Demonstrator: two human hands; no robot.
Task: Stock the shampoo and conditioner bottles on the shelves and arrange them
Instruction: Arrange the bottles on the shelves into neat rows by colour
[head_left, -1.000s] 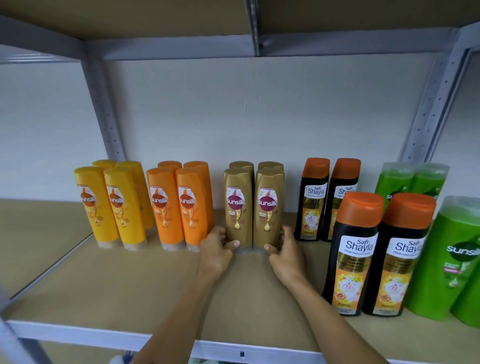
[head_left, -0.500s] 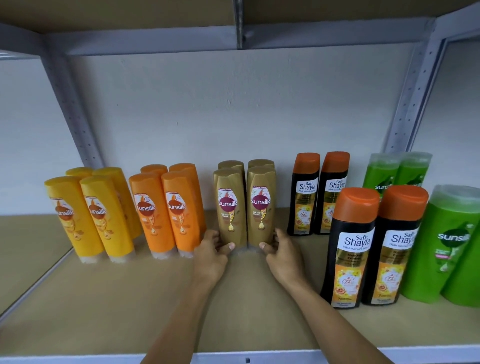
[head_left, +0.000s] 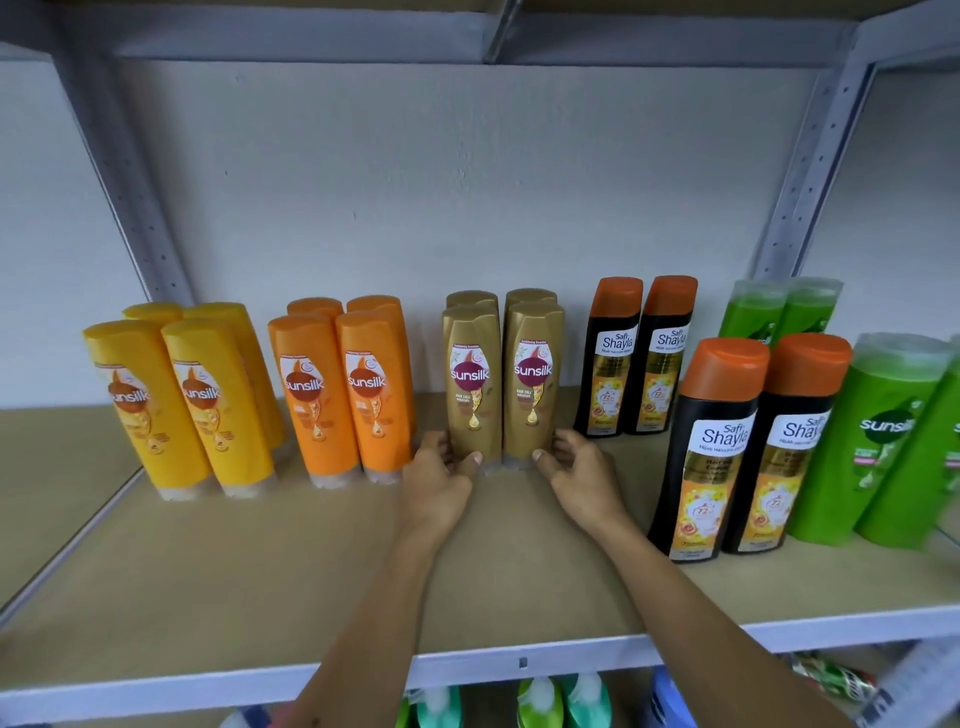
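Head view: left hand (head_left: 436, 475) and right hand (head_left: 582, 475) grip the bases of the gold bottles (head_left: 503, 384) mid-shelf, w/ orange bottles (head_left: 343, 395) just left, so a sideways shove could probably tip those tall neighbours over.

Left hand (head_left: 438, 475) and right hand (head_left: 581, 474) grip the bases of two front gold plastic Sunsilk bottles (head_left: 503, 382) standing upright, touching, on a tan board shelf (head_left: 260, 571) between orange bottles (head_left: 345, 387) and black orange-capped bottles (head_left: 636, 356).
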